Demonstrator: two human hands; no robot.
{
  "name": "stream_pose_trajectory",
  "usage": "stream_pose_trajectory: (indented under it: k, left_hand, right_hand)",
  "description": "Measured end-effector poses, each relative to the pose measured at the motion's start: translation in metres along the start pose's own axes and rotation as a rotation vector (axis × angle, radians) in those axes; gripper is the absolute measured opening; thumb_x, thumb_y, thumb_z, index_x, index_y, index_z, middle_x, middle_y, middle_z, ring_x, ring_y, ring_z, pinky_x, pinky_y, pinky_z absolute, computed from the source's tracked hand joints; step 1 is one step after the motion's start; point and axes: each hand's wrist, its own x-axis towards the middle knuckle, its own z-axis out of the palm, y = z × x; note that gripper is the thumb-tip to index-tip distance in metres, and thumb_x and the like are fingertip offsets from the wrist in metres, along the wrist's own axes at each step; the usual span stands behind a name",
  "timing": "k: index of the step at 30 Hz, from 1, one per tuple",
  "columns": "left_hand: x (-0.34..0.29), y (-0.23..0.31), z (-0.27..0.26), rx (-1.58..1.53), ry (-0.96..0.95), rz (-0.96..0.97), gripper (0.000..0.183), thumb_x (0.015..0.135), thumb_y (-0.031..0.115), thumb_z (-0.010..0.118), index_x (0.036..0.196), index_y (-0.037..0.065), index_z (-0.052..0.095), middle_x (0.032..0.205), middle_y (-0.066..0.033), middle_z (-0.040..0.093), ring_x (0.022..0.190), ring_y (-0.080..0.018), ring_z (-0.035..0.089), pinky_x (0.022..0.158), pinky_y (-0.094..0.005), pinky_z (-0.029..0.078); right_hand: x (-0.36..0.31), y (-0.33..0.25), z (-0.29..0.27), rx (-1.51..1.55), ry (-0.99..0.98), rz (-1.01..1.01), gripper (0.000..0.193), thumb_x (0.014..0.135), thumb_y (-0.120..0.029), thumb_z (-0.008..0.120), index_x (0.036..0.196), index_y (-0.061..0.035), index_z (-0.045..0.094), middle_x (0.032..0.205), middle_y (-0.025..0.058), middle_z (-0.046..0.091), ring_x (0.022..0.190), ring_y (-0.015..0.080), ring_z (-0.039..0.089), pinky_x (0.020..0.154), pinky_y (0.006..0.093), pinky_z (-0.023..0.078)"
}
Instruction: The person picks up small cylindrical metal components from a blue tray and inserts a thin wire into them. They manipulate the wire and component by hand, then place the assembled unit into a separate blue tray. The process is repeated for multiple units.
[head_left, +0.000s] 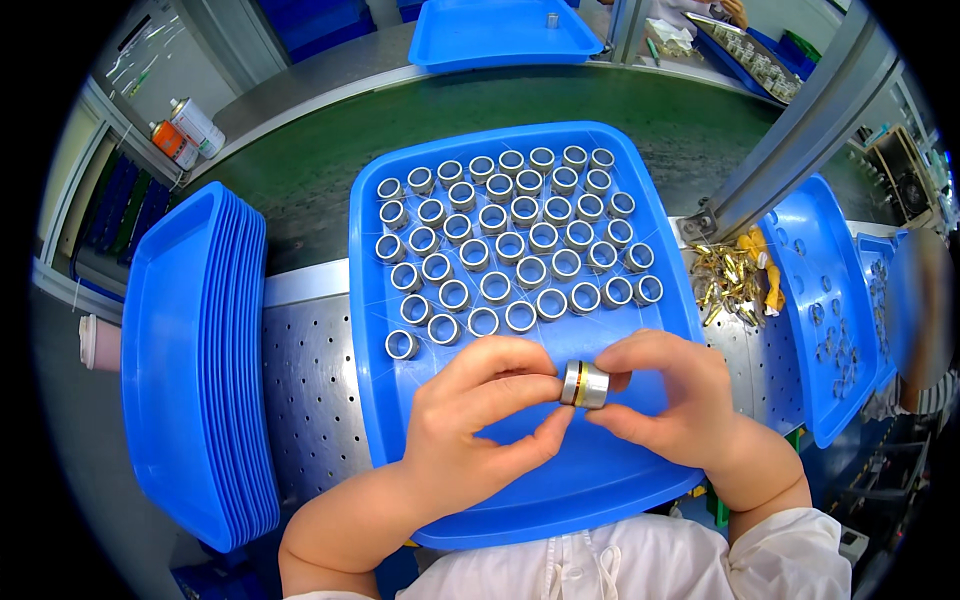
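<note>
White smock (650,565) is filling the lower edge of the view. Just beyond it, the left hand (480,410) and the right hand (680,400) are extending over the near half of a blue tray (590,485). Both hands are gripping one cylinder (585,385): left fingertips and thumb are pinching its left end, while right fingers and thumb are closing on its right end. It is lying on its side in the air between the hands, showing a gold and reddish band around its silver body. Beyond the hands, silver rings (520,332) are standing in rows across the tray, their open ends facing up.

To the left, a stack (180,370) of blue trays is leaning on edge beside the perforated bench (310,400). To the right, brass parts (725,285) are lying in a heap against a yellow cloth (772,290), and a side tray (825,430) is holding small clear rings. A metal post (800,120) is rising near the heap.

Farther out, a green belt (310,160) is running behind the tray. Two cans (197,127) are standing at its left end. Beyond the belt, a far tray (480,35) is carrying one small metal piece (552,20). At upper right, a co-worker's hand (735,12) is appearing near a dark tray of parts (750,60).
</note>
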Motion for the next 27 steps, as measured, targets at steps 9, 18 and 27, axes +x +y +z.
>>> stream_pose_trajectory:
  k: [9,18,27]
  left_hand:
    - [-0.0037,0.0038,0.0019,0.083,0.043,0.032,0.024,0.054,-0.003,0.071,0.076,0.002,0.065,0.076,-0.0082,0.061,0.061,-0.0148,0.060,0.051,-0.0228,0.048]
    - [-0.0067,0.0011,0.0012,0.090,0.034,0.038,0.023,0.053,-0.002,0.072,0.075,0.003,0.066,0.074,-0.0075,0.061,0.062,-0.0152,0.060,0.051,-0.0230,0.047]
    - [-0.0027,0.0000,0.0018,-0.061,0.038,-0.069,0.020,0.060,-0.004,0.071,0.079,0.001,0.065,0.080,-0.0074,0.060,0.062,-0.0121,0.060,0.054,-0.0222,0.050]
  right_hand:
    - [-0.0029,-0.0004,0.0063,-0.021,0.023,-0.158,0.034,0.059,-0.002,0.081,0.087,-0.0015,0.061,0.078,0.0092,0.065,0.064,0.0191,0.062,0.055,0.0267,0.049]
    - [-0.0051,-0.0015,0.0094,-0.048,0.030,-0.193,0.033,0.058,-0.001,0.082,0.082,-0.0009,0.060,0.074,0.0112,0.065,0.063,0.0212,0.064,0.054,0.0278,0.050]
    - [-0.0005,0.0031,0.0090,-0.125,0.038,-0.291,0.038,0.056,0.000,0.080,0.088,-0.0007,0.062,0.075,0.0109,0.064,0.064,0.0218,0.062,0.053,0.0283,0.048]
